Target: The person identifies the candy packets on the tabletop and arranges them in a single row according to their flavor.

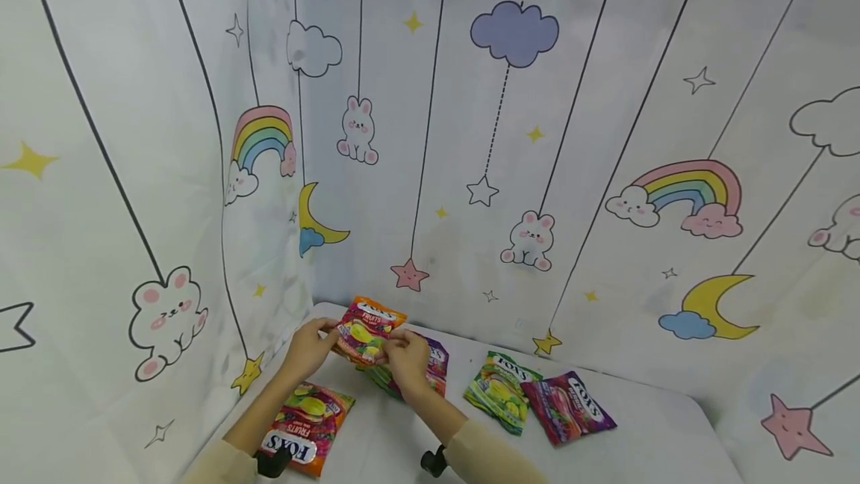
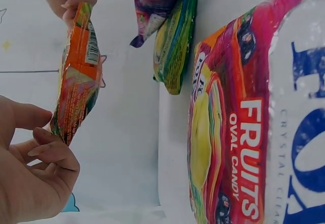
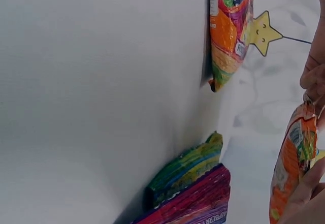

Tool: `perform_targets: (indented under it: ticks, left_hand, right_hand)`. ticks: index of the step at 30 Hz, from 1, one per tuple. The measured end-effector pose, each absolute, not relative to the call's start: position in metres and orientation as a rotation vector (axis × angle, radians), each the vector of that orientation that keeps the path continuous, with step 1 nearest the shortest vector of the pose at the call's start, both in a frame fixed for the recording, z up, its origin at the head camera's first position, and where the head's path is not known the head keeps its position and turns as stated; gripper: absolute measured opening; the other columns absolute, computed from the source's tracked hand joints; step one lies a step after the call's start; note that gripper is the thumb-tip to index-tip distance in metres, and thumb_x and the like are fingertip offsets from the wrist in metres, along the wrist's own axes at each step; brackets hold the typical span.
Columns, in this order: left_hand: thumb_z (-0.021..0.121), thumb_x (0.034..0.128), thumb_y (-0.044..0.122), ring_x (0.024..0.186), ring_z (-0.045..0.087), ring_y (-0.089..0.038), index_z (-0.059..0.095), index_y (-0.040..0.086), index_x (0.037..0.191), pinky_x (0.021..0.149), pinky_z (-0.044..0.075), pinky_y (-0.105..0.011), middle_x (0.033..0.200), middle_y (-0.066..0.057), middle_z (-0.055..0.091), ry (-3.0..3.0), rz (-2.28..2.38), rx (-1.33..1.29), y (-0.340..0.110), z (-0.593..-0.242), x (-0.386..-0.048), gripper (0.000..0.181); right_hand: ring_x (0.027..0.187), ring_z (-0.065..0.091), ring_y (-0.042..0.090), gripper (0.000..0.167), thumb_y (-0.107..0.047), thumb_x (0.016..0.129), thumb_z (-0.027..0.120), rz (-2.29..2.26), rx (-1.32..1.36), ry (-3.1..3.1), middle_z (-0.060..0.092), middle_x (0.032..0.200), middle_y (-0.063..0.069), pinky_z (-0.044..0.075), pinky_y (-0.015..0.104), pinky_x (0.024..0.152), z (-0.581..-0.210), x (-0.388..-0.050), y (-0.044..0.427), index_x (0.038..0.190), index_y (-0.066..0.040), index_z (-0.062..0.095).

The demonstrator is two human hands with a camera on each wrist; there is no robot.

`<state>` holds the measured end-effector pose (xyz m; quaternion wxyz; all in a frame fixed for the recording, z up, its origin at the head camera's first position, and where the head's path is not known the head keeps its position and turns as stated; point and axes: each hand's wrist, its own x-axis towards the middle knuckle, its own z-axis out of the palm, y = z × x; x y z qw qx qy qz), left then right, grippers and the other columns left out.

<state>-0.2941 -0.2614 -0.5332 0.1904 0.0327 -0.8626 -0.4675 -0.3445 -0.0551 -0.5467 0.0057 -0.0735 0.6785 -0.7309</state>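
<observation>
Between my two hands an orange-and-red bag of Fox's Fruits candy [image 1: 366, 331] is held up off the table, its printed front towards the head camera. My left hand [image 1: 312, 349] pinches one side edge between thumb and fingers. On the opposite edge my right hand [image 1: 407, 357] pinches it too. From the left wrist, the back of this candy bag [image 2: 78, 76] shows a barcode. Behind my right hand lie a purple candy bag [image 1: 438, 364] and a green candy bag [image 1: 381, 378], overlapping and partly hidden.
A second Fruits candy bag [image 1: 312, 424] lies by my left forearm. To the right, a green candy bag [image 1: 500, 394] touches a purple one [image 1: 567, 407] on the white table [image 1: 645, 443]. A cartoon-printed cloth wall [image 1: 457, 133] rises behind the table and on the left.
</observation>
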Motion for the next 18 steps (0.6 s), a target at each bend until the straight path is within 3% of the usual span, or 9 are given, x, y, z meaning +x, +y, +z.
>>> perform_targets:
  ticks: [12, 18]
  left_hand:
    - [0.065, 0.1027, 0.018, 0.076, 0.055, -0.017, 0.072, 0.003, 0.122, 0.075, 0.047, -0.036, 0.109, -0.009, 0.070, -2.446, -1.272, 0.114, -0.254, -0.535, -0.281, 0.025]
    - [0.065, 0.1037, 0.019, 0.078, 0.055, -0.016, 0.072, 0.004, 0.123, 0.070, 0.047, -0.033, 0.109, -0.009, 0.070, -2.447, -1.298, 0.096, -0.251, -0.530, -0.273, 0.026]
  right_hand:
    - [0.063, 0.073, 0.023, 0.018, 0.004, 0.091, 0.070, -2.285, -0.275, 2.160, 0.075, 0.084, 0.012, 0.061, 0.035, 0.061, -0.551, -0.330, -0.045, 0.109, 0.003, 0.070]
    - [0.062, 0.073, 0.024, 0.020, 0.001, 0.090, 0.073, -2.318, -0.271, 2.134, 0.074, 0.084, 0.013, 0.062, 0.036, 0.061, -0.548, -0.321, -0.040, 0.109, 0.005, 0.069]
